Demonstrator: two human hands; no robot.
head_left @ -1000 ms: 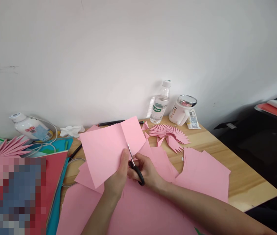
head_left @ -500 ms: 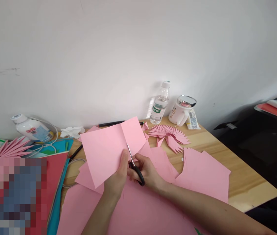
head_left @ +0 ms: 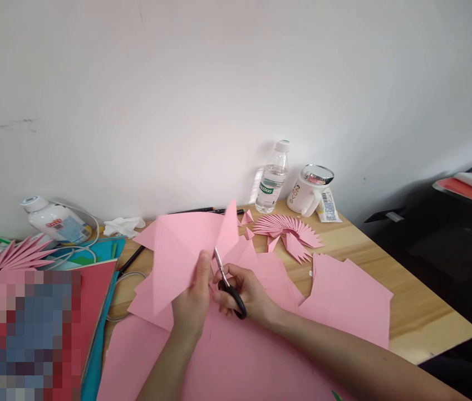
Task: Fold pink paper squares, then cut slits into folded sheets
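In my left hand (head_left: 193,298) is a sheet of pink paper (head_left: 177,253), gripped near its lower right edge with the thumb on top. A cut splits the sheet, and its right-hand strip (head_left: 229,231) stands up at an angle. My right hand (head_left: 246,292) is closed around the black handles of a pair of scissors (head_left: 235,298). The blades point up and lie at the cut. Beneath both hands, larger pink sheets (head_left: 236,356) cover the table. Part of the right hand's fingers is hidden behind the scissors and paper.
A water bottle (head_left: 271,181) and white mug (head_left: 309,192) stand by the wall. Before them lies a fan of folded pink pieces (head_left: 288,231). More pink sheets (head_left: 353,295) lie right. Leftward are a tilted white bottle (head_left: 56,220), cables, crumpled tissue (head_left: 123,226) and a red folder (head_left: 96,295).
The cut has lengthened toward me. The held sheet has tilted and bent, and its right strip has turned upright. Both hands have shifted slightly left.
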